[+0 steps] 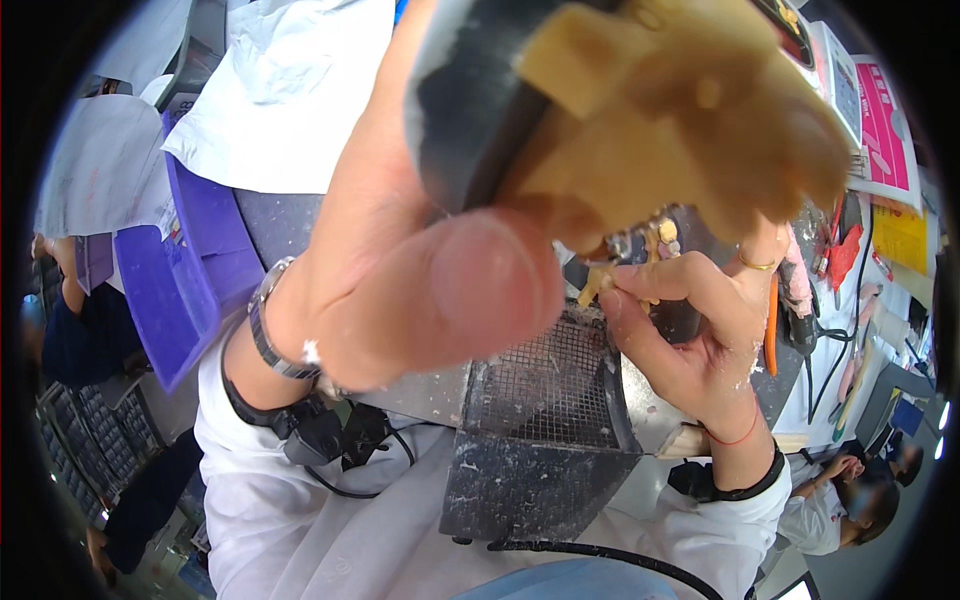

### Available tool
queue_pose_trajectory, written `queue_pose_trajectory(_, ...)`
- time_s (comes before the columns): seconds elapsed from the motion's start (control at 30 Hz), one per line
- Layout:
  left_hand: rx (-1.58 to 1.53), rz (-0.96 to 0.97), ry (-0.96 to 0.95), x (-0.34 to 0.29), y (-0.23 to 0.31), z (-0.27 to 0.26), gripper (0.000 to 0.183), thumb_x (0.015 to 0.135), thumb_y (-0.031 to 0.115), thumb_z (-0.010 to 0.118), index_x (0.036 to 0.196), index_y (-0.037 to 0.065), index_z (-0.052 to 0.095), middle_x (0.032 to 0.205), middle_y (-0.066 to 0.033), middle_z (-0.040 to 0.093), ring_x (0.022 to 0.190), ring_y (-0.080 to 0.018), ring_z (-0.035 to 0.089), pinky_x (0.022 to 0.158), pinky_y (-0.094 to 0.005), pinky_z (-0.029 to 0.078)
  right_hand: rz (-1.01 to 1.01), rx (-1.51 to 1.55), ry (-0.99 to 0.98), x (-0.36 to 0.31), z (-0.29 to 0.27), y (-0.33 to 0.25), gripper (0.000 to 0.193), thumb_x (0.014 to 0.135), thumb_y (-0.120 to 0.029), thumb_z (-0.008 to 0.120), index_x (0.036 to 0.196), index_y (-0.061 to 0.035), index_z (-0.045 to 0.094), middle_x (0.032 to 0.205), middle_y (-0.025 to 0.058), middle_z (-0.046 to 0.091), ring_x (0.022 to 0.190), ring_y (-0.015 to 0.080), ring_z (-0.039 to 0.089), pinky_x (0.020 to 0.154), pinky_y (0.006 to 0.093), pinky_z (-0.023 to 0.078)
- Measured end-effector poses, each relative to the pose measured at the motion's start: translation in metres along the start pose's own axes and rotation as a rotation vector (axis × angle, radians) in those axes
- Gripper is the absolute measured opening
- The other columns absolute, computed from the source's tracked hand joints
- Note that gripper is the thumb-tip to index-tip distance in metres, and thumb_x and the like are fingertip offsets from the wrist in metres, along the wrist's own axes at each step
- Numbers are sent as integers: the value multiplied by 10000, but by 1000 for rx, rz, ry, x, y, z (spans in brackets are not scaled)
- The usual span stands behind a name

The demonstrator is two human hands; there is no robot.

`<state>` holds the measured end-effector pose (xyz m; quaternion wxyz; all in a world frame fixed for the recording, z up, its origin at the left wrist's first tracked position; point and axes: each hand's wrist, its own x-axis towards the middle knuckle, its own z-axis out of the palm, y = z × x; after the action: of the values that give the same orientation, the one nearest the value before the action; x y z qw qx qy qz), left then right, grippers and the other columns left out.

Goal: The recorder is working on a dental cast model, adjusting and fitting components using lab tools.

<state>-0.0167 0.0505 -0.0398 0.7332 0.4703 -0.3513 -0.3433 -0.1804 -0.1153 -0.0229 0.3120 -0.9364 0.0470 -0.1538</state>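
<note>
Tan piece point(594, 287) between pinched right fingers point(672, 279), blurred tan block point(650, 135) in gripping left fingers point(485, 285)

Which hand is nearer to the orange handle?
Right. The right hand is just left of the orange handle; the left hand is farther left, close to the camera, gripping a blurred tan object.

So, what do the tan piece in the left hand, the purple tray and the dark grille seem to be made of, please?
Tan piece: perhaps plaster or resin; it looks matte and opaque, but blur leaves this open.
Purple tray: likely plastic, evenly coloured, smooth, with a soft sheen.
Dark grille: probably metal, given its thin crossing strands; dull, with pale dust.
</note>
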Motion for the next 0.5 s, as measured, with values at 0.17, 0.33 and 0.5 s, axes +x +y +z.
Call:
queue_pose_trajectory(0.17,99,26,19,12,2,-3,875,873,718,315,1396,17,329,1342,-179,465,1208,-278,497,1010,-404,397,-83,-51,-39,8,-6,7,610,463,-192,873,1012,-80,630,1371,229,362,1257,349,387,1040,422,288)
queue_pose_trajectory(0.33,284,-40,248,50,23,28,508,961,472,466,1013,-8,623,844,-16,597,773,-57,524,674,-217,418,-116,-46,63,4,-4,13,863,445,-232,875,1219,-101,518,1348,174,423,1232,344,395,1022,440,280)
queue_pose_trajectory(0.5,441,-216,106,57,22,16,582,879,555,541,970,-7,662,743,-26,579,692,-83,514,603,-217,397,-136,16,171,3,-6,5,965,446,-284,881,1289,-67,465,1359,183,418,1223,349,398,1027,449,273)
